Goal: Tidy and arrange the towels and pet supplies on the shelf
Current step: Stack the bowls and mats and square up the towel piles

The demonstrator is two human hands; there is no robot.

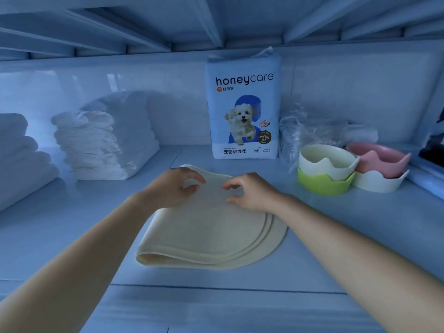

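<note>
You are holding both hands over the far half of the folded cream towel [206,236], which is lying mid-way along the shelf [91,224], in front of the honeycare training pad pack [242,111]. Your left hand [173,188] and right hand [252,193] are curling, thumbs near fingertips; whether they are pinching fabric, I cannot tell. If you are catching only the top layer, the stepped edges are likely sliding apart; reaching rightward is risking the stacked pet bowls [322,185].

Crumpled clear plastic [310,131] back right; dark object [432,152], right edge.
</note>
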